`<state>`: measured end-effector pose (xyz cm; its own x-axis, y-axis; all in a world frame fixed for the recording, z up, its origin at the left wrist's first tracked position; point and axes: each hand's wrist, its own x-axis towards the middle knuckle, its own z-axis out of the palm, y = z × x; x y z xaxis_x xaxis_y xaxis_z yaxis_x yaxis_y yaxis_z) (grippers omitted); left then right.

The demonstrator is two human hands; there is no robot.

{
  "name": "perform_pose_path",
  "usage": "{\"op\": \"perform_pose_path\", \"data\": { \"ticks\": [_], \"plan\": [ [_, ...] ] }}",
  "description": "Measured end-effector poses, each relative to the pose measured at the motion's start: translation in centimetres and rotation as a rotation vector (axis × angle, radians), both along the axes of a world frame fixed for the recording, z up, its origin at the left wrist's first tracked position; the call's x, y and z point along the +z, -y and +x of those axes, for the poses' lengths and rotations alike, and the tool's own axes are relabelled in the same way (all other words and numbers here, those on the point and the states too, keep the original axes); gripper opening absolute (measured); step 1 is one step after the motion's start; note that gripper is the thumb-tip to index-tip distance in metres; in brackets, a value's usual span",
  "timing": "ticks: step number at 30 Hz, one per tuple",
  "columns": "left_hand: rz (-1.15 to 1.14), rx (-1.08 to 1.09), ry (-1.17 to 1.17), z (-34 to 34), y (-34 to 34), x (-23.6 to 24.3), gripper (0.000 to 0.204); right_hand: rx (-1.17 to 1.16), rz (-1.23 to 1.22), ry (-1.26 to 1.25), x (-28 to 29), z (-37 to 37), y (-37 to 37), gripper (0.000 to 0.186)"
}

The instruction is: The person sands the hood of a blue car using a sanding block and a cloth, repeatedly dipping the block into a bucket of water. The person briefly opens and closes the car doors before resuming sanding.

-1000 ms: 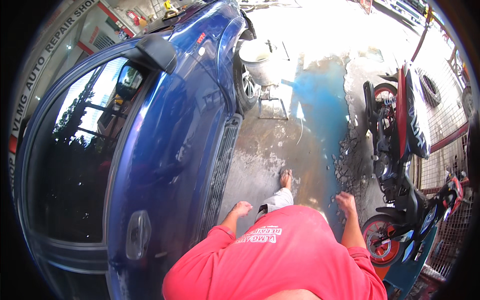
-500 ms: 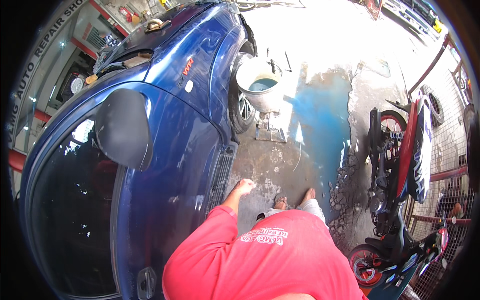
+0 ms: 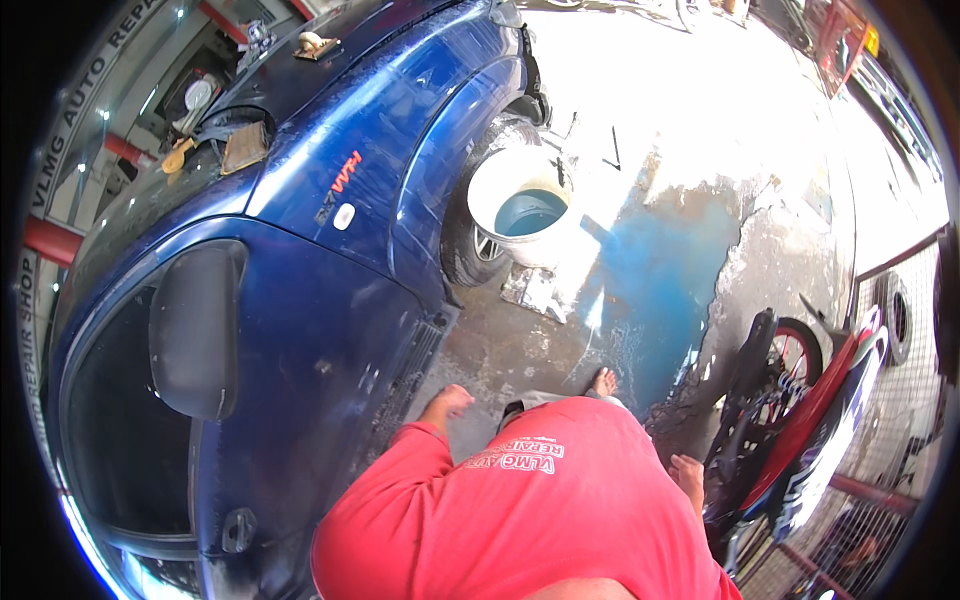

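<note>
My left hand [image 3: 452, 401] hangs beside the lower side of a dark blue car [image 3: 300, 350]. Its fingers are curled in and nothing shows in them. On the other side of my red shirt my right hand [image 3: 687, 470] is partly visible, near a motorcycle [image 3: 800, 420]; its fingers look loose and hold nothing that I can see. Ahead, a white bucket [image 3: 490, 190] with bluish water stands by the car's front wheel [image 3: 470, 250]. A wooden-looking block with a handle [image 3: 315, 45], a brown flat block [image 3: 245, 147] and a yellow tool [image 3: 178, 156] lie on the car's hood.
Blue-stained wet concrete [image 3: 650, 270] lies ahead to the right, bordered by a broken, cracked edge [image 3: 720, 290]. A wire mesh fence [image 3: 915, 400] with a tire [image 3: 893, 318] runs along the right. The car's side mirror [image 3: 195, 330] sticks out on the left.
The view has shifted forward, bringing the bucket and front wheel nearer. My feet have changed position. My left hand has moved back closer to my body, and my right hand has come into view.
</note>
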<state>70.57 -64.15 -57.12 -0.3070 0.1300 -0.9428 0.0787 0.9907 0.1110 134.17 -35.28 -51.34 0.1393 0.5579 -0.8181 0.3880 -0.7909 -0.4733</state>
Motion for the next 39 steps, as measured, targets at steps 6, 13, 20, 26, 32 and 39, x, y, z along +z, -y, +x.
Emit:
{"op": "perform_pose_path", "data": {
  "ticks": [6, 13, 20, 26, 32, 39],
  "plan": [
    [0.815, 0.364, -0.474, -6.2, -16.3, 9.6, 0.018, 0.332, 0.137, -0.032, 4.1, -2.9, -22.2, 0.022],
    [1.032, 0.235, -0.865, -15.9, -39.3, 12.6, 0.021, 0.613, 0.342, 0.012, 5.8, -14.7, -38.2, 0.043],
    [0.436, 0.393, -0.763, -21.2, -52.0, -3.1, 0.068, 1.042, 0.282, 0.023, 1.4, -20.4, -48.0, 0.031],
    [0.249, 0.028, -0.288, -18.1, -53.7, -15.8, 0.042, 0.979, -0.054, 0.188, 0.1, -30.5, -59.9, 0.04],
    [0.219, 0.421, -0.726, -16.4, -51.0, -20.5, 0.037, 0.97, -0.096, 0.237, 2.4, -41.2, -70.6, 0.042],
    [0.224, 0.51, -0.604, -21.0, -49.6, -13.6, 0.024, 1.341, 0.116, 0.064, 1.6, -58.8, -84.7, 0.042]
  ]
}}
